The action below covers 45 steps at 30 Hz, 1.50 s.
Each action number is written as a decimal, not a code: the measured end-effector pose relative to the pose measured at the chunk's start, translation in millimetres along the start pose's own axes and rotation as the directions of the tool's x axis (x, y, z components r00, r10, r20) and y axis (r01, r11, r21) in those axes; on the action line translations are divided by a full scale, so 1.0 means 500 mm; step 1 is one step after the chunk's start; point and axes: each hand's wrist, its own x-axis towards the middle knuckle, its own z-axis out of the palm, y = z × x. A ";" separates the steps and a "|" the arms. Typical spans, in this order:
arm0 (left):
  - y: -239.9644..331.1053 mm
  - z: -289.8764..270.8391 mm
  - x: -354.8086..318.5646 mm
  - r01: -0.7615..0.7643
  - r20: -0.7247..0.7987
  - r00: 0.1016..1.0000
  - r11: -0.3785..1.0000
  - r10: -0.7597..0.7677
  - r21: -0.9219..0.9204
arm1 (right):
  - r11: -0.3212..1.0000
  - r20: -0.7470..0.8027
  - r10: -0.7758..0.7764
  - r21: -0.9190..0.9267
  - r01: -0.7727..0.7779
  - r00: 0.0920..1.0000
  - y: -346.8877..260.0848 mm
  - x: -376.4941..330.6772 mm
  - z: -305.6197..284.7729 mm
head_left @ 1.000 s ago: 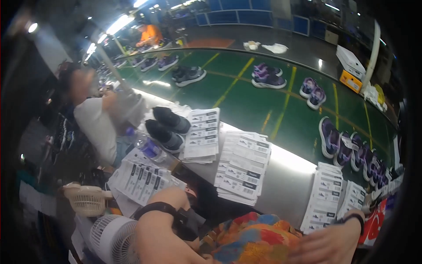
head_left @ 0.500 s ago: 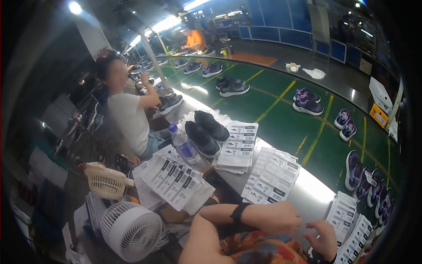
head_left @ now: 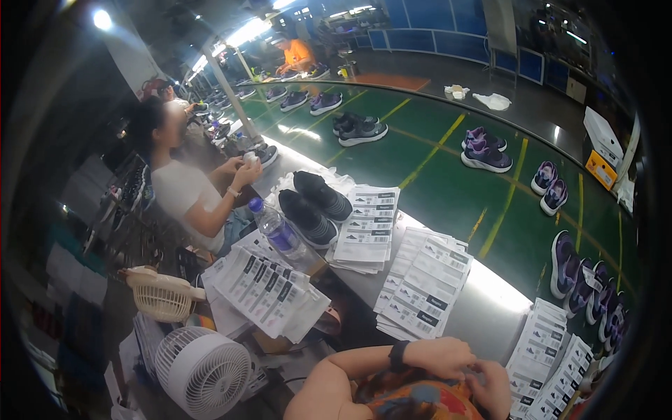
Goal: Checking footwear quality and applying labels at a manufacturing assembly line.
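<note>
In front of my body, my left hand, with a black band on its wrist, is curled closed. Its fingertips meet those of my right hand, whose fingers bend in toward it. Whatever lies between the fingers, if anything, is hidden. Just beyond my left hand, a stack of printed label sheets rests on the metal worktop. Another pile of label strips is beside my right hand. Farther left stand a pair of dark shoes and a water bottle with a purple cap.
A green conveyor belt with yellow lines carries several pairs of sneakers. At lower left are a white fan and a cream fan. A co-worker in a white shirt sits left, hands around something small and white.
My hands have come together; my right hand has moved left to meet my left one. The co-worker has lowered their raised hand and brought both hands together. The view has shifted slightly.
</note>
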 end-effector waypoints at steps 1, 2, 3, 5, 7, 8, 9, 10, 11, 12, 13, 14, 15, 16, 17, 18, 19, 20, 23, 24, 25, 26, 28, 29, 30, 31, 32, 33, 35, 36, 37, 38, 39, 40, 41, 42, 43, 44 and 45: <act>0.000 -0.001 0.000 0.001 0.002 1.000 1.000 -0.001 -0.003 | 1.000 0.012 -0.016 -0.005 0.016 1.000 0.004 0.002 0.003; 0.001 -0.003 -0.001 0.023 0.016 1.000 1.000 -0.023 -0.001 | 0.999 0.023 -0.032 -0.011 0.032 0.999 0.009 0.003 0.007; 0.003 -0.005 -0.002 0.045 0.029 0.999 0.999 -0.045 0.002 | 0.999 0.024 -0.031 -0.009 0.031 0.999 0.015 0.004 0.011; 0.003 -0.005 0.000 0.085 0.051 0.995 0.996 -0.085 0.006 | 0.998 -0.009 -0.057 -0.018 0.057 0.998 0.024 0.005 0.019; -0.004 -0.006 0.000 0.123 0.073 0.990 0.992 -0.124 0.010 | 0.997 -0.044 -0.076 -0.003 0.076 0.996 0.021 0.005 0.018; -0.010 -0.011 0.001 0.059 0.081 0.995 0.998 -0.056 -0.032 | 0.995 -0.084 -0.096 0.011 0.097 0.992 0.015 0.002 0.013; -0.006 -0.023 -0.001 -0.001 0.079 0.997 0.997 0.007 -0.075 | 0.995 -0.082 -0.096 0.013 0.097 0.992 -0.001 0.000 0.001; -0.002 -0.037 -0.005 0.002 0.079 0.997 0.997 0.005 -0.077 | 0.984 -0.101 -0.062 0.161 0.078 0.993 -0.022 -0.005 -0.019; 0.026 -0.073 -0.007 -0.130 0.064 0.985 0.926 0.162 -0.354 | 0.951 -0.119 -0.021 0.305 0.057 0.993 -0.039 -0.012 -0.040; 0.058 -0.111 -0.012 -0.240 0.006 0.952 0.764 0.305 -0.599 | 0.950 -0.119 -0.016 0.307 0.052 0.993 -0.049 -0.020 -0.061; 0.100 -0.145 -0.025 -0.354 -0.092 0.915 0.675 0.392 -0.647 | 0.915 -0.168 -0.076 0.381 0.136 0.983 -0.058 -0.030 -0.080; 0.137 -0.178 -0.038 -0.463 -0.201 0.865 0.575 0.460 -0.674 | 0.866 -0.214 -0.137 0.448 0.222 0.967 -0.069 -0.031 -0.095; 0.158 -0.213 -0.032 -0.580 -0.165 0.749 0.514 0.642 -0.632 | 0.866 -0.209 -0.139 0.449 0.221 0.968 -0.080 -0.025 -0.112; 0.173 -0.235 -0.030 -0.681 -0.111 0.596 0.427 0.795 -0.595 | 0.811 -0.176 -0.339 0.443 0.382 0.924 -0.093 -0.019 -0.131; 0.180 -0.238 -0.048 -0.679 -0.108 0.598 0.430 0.794 -0.595 | 0.723 -0.144 -0.526 0.443 0.530 0.838 -0.103 -0.012 -0.149; 0.189 -0.240 -0.078 -0.639 0.048 0.629 0.551 0.776 -0.537 | 0.716 -0.080 -0.560 0.454 0.530 0.825 -0.127 -0.012 -0.154; 0.189 -0.247 -0.086 -0.606 0.211 0.621 0.634 0.755 -0.481 | 0.693 -0.014 -0.644 0.415 0.590 0.765 -0.149 -0.004 -0.162; 0.202 -0.257 -0.095 -0.622 0.266 0.590 0.639 0.762 -0.453 | 0.649 0.072 -0.728 0.391 0.653 0.681 -0.172 0.012 -0.165; 0.242 -0.305 -0.123 -0.769 0.233 0.522 0.571 0.820 -0.288 | 0.590 0.153 -0.804 0.325 0.739 0.575 -0.221 0.049 -0.131; 0.251 -0.312 -0.128 -0.787 0.160 0.504 0.527 0.849 -0.320 | 0.583 0.180 -0.812 0.264 0.769 0.555 -0.231 0.052 -0.115; 0.257 -0.320 -0.131 -0.805 0.085 0.483 0.480 0.872 -0.349 | 0.573 0.207 -0.818 0.200 0.795 0.537 -0.237 0.053 -0.103; 0.264 -0.325 -0.139 -0.830 0.074 0.452 0.449 0.889 -0.331 | 0.571 0.207 -0.819 0.202 0.796 0.535 -0.243 0.055 -0.091; 0.279 -0.328 -0.147 -0.827 0.074 0.463 0.461 0.883 -0.322 | 0.619 0.336 -0.775 0.234 0.750 0.535 -0.249 0.057 -0.078; 0.286 -0.329 -0.149 -0.826 0.076 0.468 0.466 0.880 -0.317 | 0.621 0.333 -0.774 0.232 0.749 0.538 -0.252 0.059 -0.082; 0.291 -0.330 -0.150 -0.826 0.095 0.473 0.479 0.876 -0.298 | 0.567 0.314 -0.820 0.325 0.757 0.479 -0.257 0.067 -0.091; 0.294 -0.331 -0.149 -0.826 0.096 0.471 0.477 0.877 -0.302 | 0.506 0.288 -0.861 0.414 0.756 0.419 -0.260 0.072 -0.099; 0.294 -0.330 -0.144 -0.821 0.107 0.475 0.483 0.874 -0.303 | 0.513 0.288 -0.858 0.410 0.754 0.427 -0.262 0.072 -0.104; 0.293 -0.330 -0.139 -0.817 0.116 0.479 0.490 0.870 -0.304 | 0.495 0.249 -0.869 0.452 0.742 0.427 -0.265 0.071 -0.109; 0.289 -0.336 -0.127 -0.807 0.147 0.481 0.502 0.864 -0.311 | 0.481 0.211 -0.874 0.491 0.726 0.437 -0.267 0.070 -0.104; 0.297 -0.339 -0.124 -0.792 0.182 0.497 0.529 0.848 -0.304 | 0.485 0.218 -0.873 0.486 0.727 0.436 -0.270 0.070 -0.095; 0.305 -0.342 -0.118 -0.791 0.179 0.502 0.533 0.846 -0.301 | 0.487 0.225 -0.872 0.481 0.729 0.435 -0.272 0.069 -0.088; 0.314 -0.347 -0.109 -0.794 0.238 0.476 0.530 0.847 -0.297 | 0.480 0.231 -0.877 0.487 0.730 0.422 -0.275 0.072 -0.083; 0.319 -0.348 -0.104 -0.796 0.295 0.453 0.531 0.841 -0.292 | 0.481 0.234 -0.876 0.470 0.740 0.421 -0.279 0.074 -0.079; 0.321 -0.344 -0.103 -0.800 0.313 0.445 0.530 0.839 -0.283 | 0.480 0.238 -0.877 0.457 0.749 0.417 -0.282 0.074 -0.074; 0.326 -0.348 -0.098 -0.804 0.325 0.433 0.523 0.841 -0.282 | 0.461 0.250 -0.887 0.471 0.752 0.388 -0.283 0.073 -0.067; 0.316 -0.335 -0.106 -0.788 0.346 0.445 0.544 0.826 -0.287 | 0.474 0.224 -0.880 0.388 0.790 0.418 -0.282 0.068 -0.056; 0.305 -0.325 -0.114 -0.774 0.365 0.452 0.561 0.814 -0.294 | 0.488 0.193 -0.873 0.300 0.820 0.449 -0.280 0.065 -0.045; 0.300 -0.319 -0.123 -0.799 0.430 0.436 0.560 0.791 -0.219 | 0.454 0.198 -0.888 0.231 0.861 0.415 -0.279 0.065 -0.035; 0.316 -0.324 -0.124 -0.792 0.423 0.463 0.578 0.779 -0.196 | 0.434 0.211 -0.897 0.247 0.867 0.389 -0.285 0.064 -0.032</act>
